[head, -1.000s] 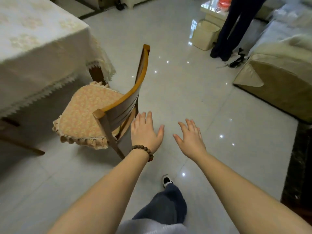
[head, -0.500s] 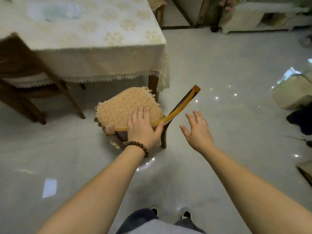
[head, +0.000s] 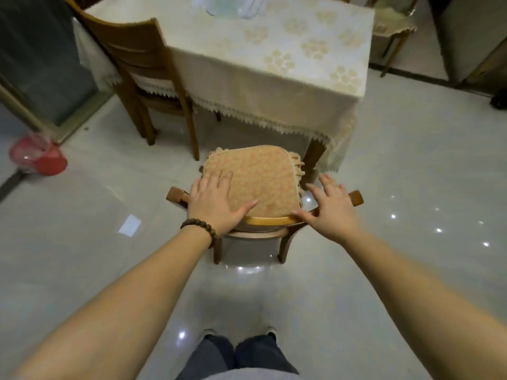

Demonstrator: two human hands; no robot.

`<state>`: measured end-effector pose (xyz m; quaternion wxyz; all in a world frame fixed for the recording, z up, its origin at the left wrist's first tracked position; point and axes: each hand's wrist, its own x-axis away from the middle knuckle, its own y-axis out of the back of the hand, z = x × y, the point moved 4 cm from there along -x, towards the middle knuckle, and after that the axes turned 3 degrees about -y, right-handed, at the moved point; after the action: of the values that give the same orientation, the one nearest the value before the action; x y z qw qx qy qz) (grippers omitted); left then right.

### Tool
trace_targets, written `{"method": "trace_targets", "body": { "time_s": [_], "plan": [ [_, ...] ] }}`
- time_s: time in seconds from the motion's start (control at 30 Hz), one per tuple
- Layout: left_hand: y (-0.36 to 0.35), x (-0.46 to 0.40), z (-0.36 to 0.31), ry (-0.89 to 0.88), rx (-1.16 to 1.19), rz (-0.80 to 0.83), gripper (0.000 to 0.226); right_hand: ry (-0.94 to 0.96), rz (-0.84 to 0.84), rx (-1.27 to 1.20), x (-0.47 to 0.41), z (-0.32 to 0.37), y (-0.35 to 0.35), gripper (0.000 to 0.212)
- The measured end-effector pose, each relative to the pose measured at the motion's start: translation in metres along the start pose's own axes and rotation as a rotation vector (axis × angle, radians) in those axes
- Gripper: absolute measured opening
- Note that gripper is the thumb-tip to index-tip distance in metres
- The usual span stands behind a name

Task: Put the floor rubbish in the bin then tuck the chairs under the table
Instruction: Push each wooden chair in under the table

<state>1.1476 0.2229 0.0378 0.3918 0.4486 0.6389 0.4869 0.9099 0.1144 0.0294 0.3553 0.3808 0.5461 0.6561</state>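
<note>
A wooden chair (head: 263, 221) with an orange patterned cushion (head: 255, 182) stands in front of me, its seat facing the table (head: 274, 58), which has a cream tablecloth. The cushion's front edge is near the tablecloth fringe, beside a table leg. My left hand (head: 216, 204) lies on the left part of the curved back rail, fingers spread over the cushion. My right hand (head: 332, 209) lies on the right part of the rail, fingers apart. Neither hand is curled around the rail. A red bin (head: 41, 160) with a clear liner stands on the floor at far left.
A second wooden chair (head: 142, 67) sits partly under the table's left side. A third chair (head: 392, 31) shows at the top right. A glass door (head: 41, 64) fills the left. A pale rectangle (head: 129, 225) on the tiles may be paper or a reflection.
I have turned from the chair's side to directly behind it. My left hand stays on the back rail and my right hand has come down onto it. The red bin has come into view.
</note>
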Motion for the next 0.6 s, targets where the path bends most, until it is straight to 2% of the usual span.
{"method": "trace_targets", "body": {
  "time_s": [0.1, 0.17, 0.2, 0.3, 0.37, 0.47, 0.6],
  "plan": [
    [-0.011, -0.006, -0.002, -0.106, -0.083, 0.207, 0.105, 0.158, 0.077, 0.112, -0.005, -0.007, -0.002, 0.109],
    [-0.022, -0.006, -0.003, -0.210, -0.239, 0.384, 0.106, 0.240, 0.091, 0.156, -0.004, -0.008, -0.006, 0.106],
    [-0.025, -0.005, -0.004, -0.251, -0.309, 0.418, 0.102, 0.264, 0.093, 0.174, -0.003, -0.009, -0.008, 0.101],
    [-0.029, -0.005, -0.006, -0.291, -0.407, 0.362, 0.067, 0.295, 0.023, 0.241, -0.006, -0.007, -0.009, 0.062],
    [-0.029, -0.004, -0.007, -0.285, -0.442, 0.313, 0.052, 0.294, -0.002, 0.273, -0.007, -0.005, -0.008, 0.037],
    [-0.029, -0.002, -0.005, -0.308, -0.461, 0.233, 0.046, 0.275, 0.033, 0.292, -0.007, -0.003, -0.008, 0.029],
    [-0.029, -0.002, 0.005, -0.357, -0.426, 0.210, 0.047, 0.248, 0.058, 0.307, -0.006, 0.003, -0.005, 0.027]
  ]
}}
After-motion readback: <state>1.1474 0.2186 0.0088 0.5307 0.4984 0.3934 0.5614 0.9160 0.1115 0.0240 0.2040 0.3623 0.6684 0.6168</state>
